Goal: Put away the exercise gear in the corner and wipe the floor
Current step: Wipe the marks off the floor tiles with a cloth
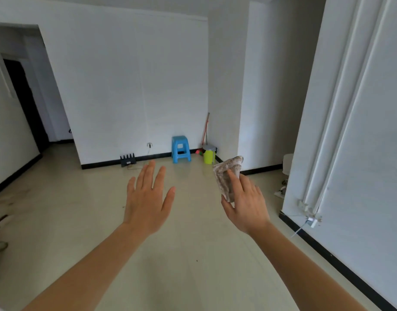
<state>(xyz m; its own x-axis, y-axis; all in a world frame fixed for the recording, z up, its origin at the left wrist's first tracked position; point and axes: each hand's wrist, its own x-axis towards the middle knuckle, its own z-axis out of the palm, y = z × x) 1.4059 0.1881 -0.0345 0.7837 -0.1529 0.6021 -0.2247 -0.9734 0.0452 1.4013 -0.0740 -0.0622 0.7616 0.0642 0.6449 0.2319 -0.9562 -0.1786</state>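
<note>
A: Item one, left hand (148, 198)?
B: Raised palm-down over the floor (193, 254) at centre frame. Fingers (158, 178) spread flat and wide apart; nothing held.

A: Item two, right hand (245, 205)?
B: At 3 o'clock of the left hand, well apart from it. Fingers (234, 180) closed around a crumpled grey-brown cloth (226, 173), which stands up above the hand.

A: Floor?
B: Pale glossy tile, black skirting along the walls. A small dark speck at 6 o'clock of the hands.

A: Corner stock, 12 to 1 o'clock?
B: Blue plastic stool (180, 149) against the wall. Just beside it at 3 o'clock, a yellow-green bin (209, 155) with a grey lid. Behind the bin, a long red handle (205, 129) leaning in the corner.

A: Other entries?
B: Black ridged rack (128, 160) on the floor at 11 o'clock, against the skirting.
</note>
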